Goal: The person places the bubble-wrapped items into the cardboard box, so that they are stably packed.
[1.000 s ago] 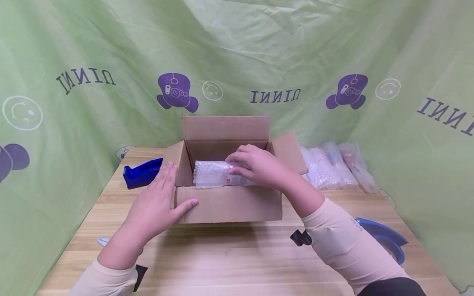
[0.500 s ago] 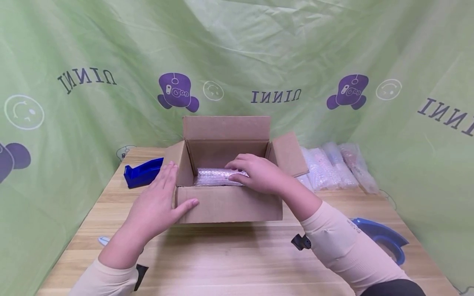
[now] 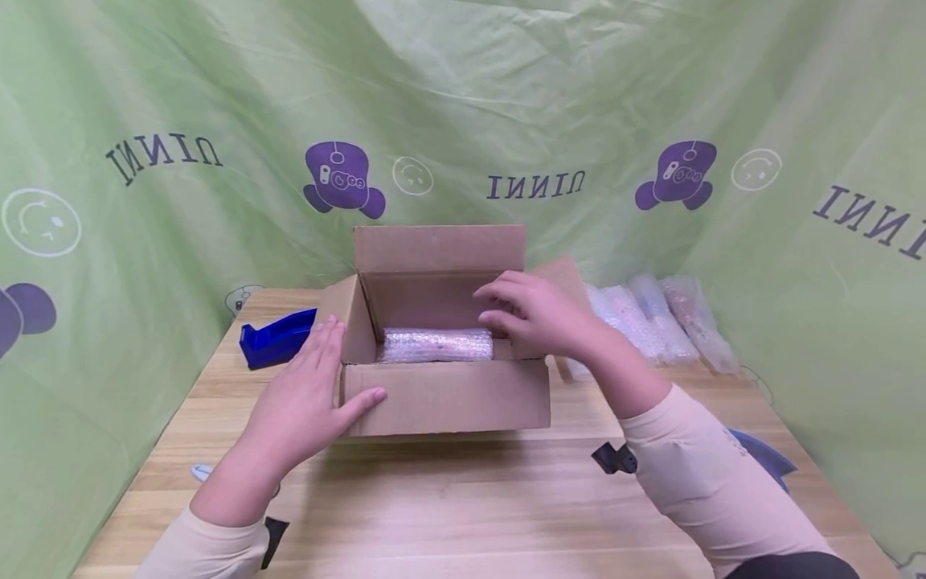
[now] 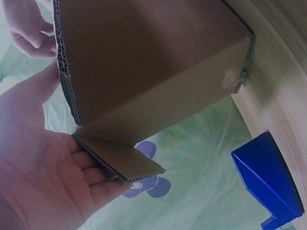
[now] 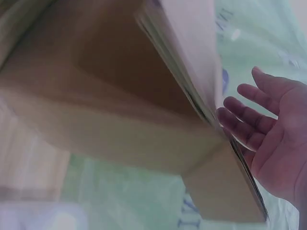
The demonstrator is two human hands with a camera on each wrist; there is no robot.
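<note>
A brown cardboard box [image 3: 444, 398] stands with its flaps folded outward. Inside it lies a bubble-wrapped bundle [image 3: 438, 344], lengthwise near the front wall. My left hand [image 3: 300, 402] rests flat along the left flap, its thumb on the front flap. In the left wrist view, straight fingers lie against a side flap [image 4: 122, 155] of the box. My right hand [image 3: 538, 314] hovers over the box's right side with loosely bent fingers and nothing in them. From the right wrist view, that hand [image 5: 273, 124] shows its bare palm beside the box edge.
Several bubble-wrapped packages [image 3: 644, 318] lie in a row at the back right. A blue tape dispenser [image 3: 278, 338] stands left of the box. Another blue object [image 3: 763, 458] is partly hidden by my right sleeve. A green printed curtain [image 3: 448, 96] hangs behind the table.
My right hand lowered the bubble-wrapped bundle into the box, let go of it, then moved up and to the right. The left hand has stayed on the flap.
</note>
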